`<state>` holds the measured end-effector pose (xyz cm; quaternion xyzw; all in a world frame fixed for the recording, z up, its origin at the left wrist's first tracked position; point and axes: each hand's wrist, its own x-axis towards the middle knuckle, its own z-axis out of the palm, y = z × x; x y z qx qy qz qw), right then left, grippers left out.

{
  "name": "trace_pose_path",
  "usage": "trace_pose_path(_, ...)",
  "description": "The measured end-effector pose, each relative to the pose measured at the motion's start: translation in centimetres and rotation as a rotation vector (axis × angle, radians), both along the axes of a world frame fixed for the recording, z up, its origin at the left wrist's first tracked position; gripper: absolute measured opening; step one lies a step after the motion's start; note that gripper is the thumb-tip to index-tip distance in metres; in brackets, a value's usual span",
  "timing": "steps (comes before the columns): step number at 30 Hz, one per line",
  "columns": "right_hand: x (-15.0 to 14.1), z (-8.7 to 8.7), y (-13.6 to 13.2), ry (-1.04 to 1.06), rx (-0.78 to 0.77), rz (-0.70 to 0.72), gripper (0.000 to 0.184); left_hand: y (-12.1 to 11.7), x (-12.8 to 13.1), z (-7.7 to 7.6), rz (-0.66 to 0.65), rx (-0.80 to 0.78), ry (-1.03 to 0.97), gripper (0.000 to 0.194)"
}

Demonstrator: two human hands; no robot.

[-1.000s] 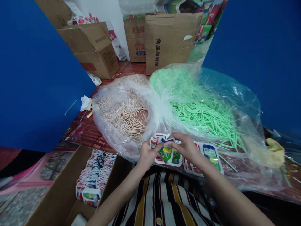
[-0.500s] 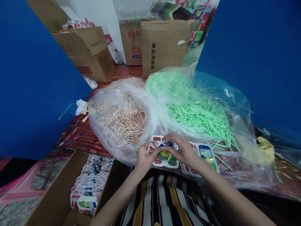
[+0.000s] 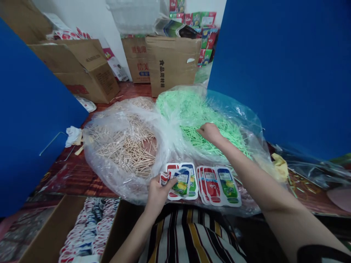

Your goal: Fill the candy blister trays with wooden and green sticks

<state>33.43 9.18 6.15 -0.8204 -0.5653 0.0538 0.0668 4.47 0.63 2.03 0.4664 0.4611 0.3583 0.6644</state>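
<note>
My left hand [image 3: 157,193] is closed on a bent packet [image 3: 181,184] printed with a cola bottle and a green lemon-drink bottle. That packet is over another flat one [image 3: 193,182] of the same print at the table's front edge. To the right lies an overlapping stack of like packets [image 3: 221,184]. My right hand [image 3: 210,132] reaches into the pile of thin green sticks [image 3: 233,135], its fingertips pinched together among them. Whether a stick is between those fingers I cannot make out.
A clear plastic bag [image 3: 93,153] of pale sticks [image 3: 137,153] lies left of the green ones. An open carton [image 3: 49,232] with rows of packets stands low at the left. Cardboard boxes [image 3: 175,62] line the back; blue panels [image 3: 263,73] flank the table.
My right hand has left the packet and moved up and away into the green sticks. The left hand keeps the packet, now bent over less. The view has shifted.
</note>
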Motion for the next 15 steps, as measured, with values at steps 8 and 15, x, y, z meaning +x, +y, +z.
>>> trace_pose_path(8, -0.8, -0.5, 6.3, -0.068, -0.299, 0.012, 0.043, -0.2, -0.2, -0.4, -0.003, 0.006, -0.014, 0.029)
trace_pose_path(15, -0.3, 0.8, 6.7, -0.047, -0.393, 0.066, 0.020, -0.2, -0.5, -0.7, 0.031, -0.017, -0.016, 0.029)
